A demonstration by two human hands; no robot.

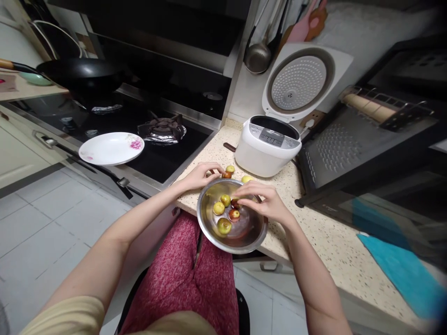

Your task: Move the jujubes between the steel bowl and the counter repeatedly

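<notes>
A steel bowl (249,239) sits at the front edge of the counter, partly overhanging my lap. Several jujubes lie in it, among them a green one (224,226) and a red-brown one (233,215). My right hand (260,197) reaches over the bowl's right rim, fingertips closed on a dark red jujube (235,203) inside. Just beyond the far rim, my left hand (206,174) rests on the counter with its fingers on a brown jujube (226,175). Beside that lie a green jujube (230,169) and a yellowish one (247,178), partly behind my right hand.
A white rice cooker (267,151) with its lid raised stands behind the bowl. To the left, a flowered white plate (108,149) lies by the stove burner (164,128), and a black wok (82,70) sits farther back. A black oven (370,153) and blue cloth (394,265) are at right.
</notes>
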